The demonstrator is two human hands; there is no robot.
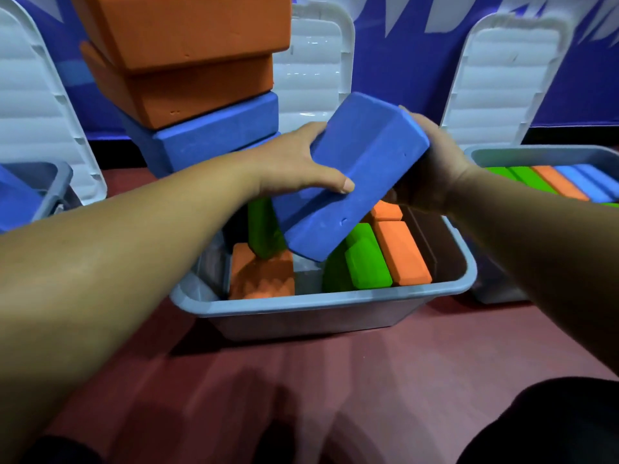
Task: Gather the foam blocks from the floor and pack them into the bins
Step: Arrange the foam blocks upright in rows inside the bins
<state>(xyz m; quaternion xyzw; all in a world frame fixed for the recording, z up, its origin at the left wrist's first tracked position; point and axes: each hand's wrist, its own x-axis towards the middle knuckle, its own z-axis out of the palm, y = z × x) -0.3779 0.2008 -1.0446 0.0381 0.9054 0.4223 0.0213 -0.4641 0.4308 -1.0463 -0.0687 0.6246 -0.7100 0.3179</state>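
A blue foam block [348, 175] hangs tilted over the middle grey bin [328, 303]. My left hand [294, 162] grips its left side, thumb across the front face. My right hand [432, 169] holds its far right end, fingers hidden behind the block. Inside the bin lie green blocks [365, 262], orange blocks [405, 252] and a brown one [435, 242]; an upright green block [264, 229] stands on an orange block [261, 276] at the left. A stack of two orange blocks [187, 45] on blue blocks [214, 135] rises behind my left forearm.
A second grey bin [502, 154] at the right holds rows of green, orange and blue blocks. A third bin [57, 182] at the left holds a blue block. White lids [509, 78] lean against the blue wall. The floor is dark red.
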